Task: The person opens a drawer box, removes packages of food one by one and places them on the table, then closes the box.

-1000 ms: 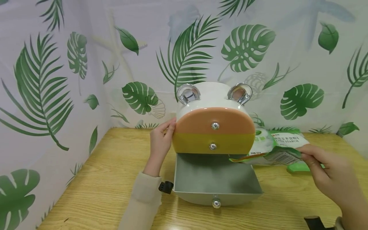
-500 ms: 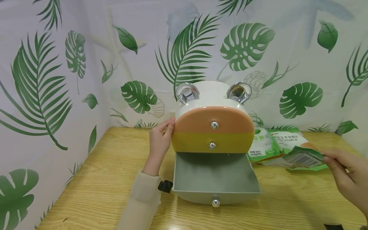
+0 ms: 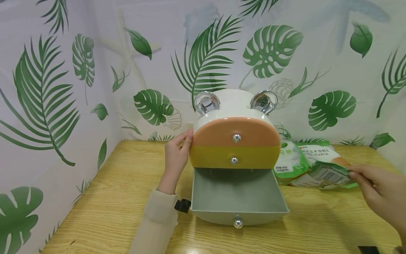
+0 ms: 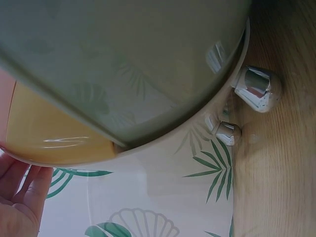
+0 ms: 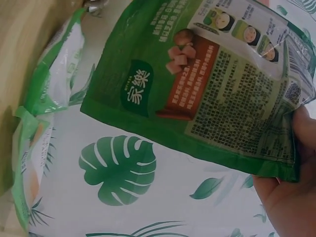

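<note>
A small white chest of drawers (image 3: 233,102) with chrome ear-like rings has an orange front, a yellow front and a grey-green bottom drawer (image 3: 238,192), which is pulled out. Against the chest's left side rest the fingertips of my left hand (image 3: 178,157); the left wrist view shows those fingers (image 4: 37,190) at its rim, nearly straight. My right hand (image 3: 380,194) pinches a green seasoning packet (image 3: 331,174) by one edge, right of the chest. Its printed back, with food pictures and a barcode, fills much of the right wrist view, thumb and fingers at one corner.
Behind the held packet lie a cornstarch bag (image 3: 317,151) and another green-and-white bag (image 3: 290,164), close to the chest's right side. The wooden table (image 3: 127,197) meets a leaf-printed cloth (image 3: 158,53) at the back and left.
My right hand has carried the packet rightward from beside the drawer, then slightly back left over the last half second. The left hand and the chest stay in place.
</note>
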Motion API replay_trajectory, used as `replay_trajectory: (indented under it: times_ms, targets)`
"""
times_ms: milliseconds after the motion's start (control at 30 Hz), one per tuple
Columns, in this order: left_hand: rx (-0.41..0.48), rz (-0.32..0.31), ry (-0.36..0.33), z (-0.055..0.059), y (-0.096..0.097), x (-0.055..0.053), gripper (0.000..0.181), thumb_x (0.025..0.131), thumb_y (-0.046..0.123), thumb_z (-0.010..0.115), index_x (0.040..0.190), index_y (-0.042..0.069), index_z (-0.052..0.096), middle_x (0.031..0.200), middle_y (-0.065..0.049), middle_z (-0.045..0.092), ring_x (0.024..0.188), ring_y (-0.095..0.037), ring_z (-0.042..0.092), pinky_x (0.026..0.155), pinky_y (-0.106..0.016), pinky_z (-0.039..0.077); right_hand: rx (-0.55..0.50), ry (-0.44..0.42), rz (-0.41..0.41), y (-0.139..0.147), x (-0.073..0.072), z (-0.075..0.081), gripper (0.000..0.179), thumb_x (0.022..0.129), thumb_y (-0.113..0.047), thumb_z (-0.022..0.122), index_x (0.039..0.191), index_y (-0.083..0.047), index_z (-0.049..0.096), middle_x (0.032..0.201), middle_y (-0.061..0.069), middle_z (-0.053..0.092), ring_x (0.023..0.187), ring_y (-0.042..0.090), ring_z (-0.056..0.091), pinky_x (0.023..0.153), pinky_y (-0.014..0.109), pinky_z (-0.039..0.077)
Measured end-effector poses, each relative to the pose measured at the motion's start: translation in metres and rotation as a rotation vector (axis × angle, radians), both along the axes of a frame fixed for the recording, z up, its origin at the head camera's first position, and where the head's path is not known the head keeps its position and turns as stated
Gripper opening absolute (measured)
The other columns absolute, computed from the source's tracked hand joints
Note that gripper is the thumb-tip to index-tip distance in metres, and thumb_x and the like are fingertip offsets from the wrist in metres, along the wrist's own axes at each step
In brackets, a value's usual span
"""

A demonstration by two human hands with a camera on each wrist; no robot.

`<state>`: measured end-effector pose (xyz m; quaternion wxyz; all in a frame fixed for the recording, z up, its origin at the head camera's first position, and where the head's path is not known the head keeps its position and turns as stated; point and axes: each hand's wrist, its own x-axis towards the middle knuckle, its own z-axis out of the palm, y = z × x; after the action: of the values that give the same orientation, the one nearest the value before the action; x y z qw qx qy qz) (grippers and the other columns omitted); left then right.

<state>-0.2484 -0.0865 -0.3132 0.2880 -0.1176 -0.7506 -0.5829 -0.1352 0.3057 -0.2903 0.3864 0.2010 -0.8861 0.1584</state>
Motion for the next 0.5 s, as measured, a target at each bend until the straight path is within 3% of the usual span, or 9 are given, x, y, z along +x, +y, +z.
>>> replay_trajectory:
  times_ms: [300,500]
  targets:
    - [0.003,0.001,0.009,-0.001,0.000,-0.001,0.028,0.087,0.020,0.057,0.105,0.000,0.064,0.106,-0.009,0.062,0.102,-0.018,0.056,0.074,-0.030,0.050,0.083,-0.098,0.022,0.009,-0.016,-0.016,0.009,0.082,0.002,0.058,0.073,0.001,0.062,0.055,-0.005,0.050,0.046,-0.004,0.032,0.039,0.018,0.027]
    - [0.004,-0.002,0.000,0.000,0.001,0.000,0.029,0.087,0.021,0.056,0.106,0.001,0.064,0.107,-0.009,0.062,0.102,-0.018,0.055,0.075,-0.030,0.050,0.118,-0.195,0.081,0.012,-0.026,-0.030,0.005,0.080,0.002,0.060,0.080,-0.001,0.064,0.063,-0.002,0.058,0.051,-0.004,0.042,0.041,0.019,0.035]
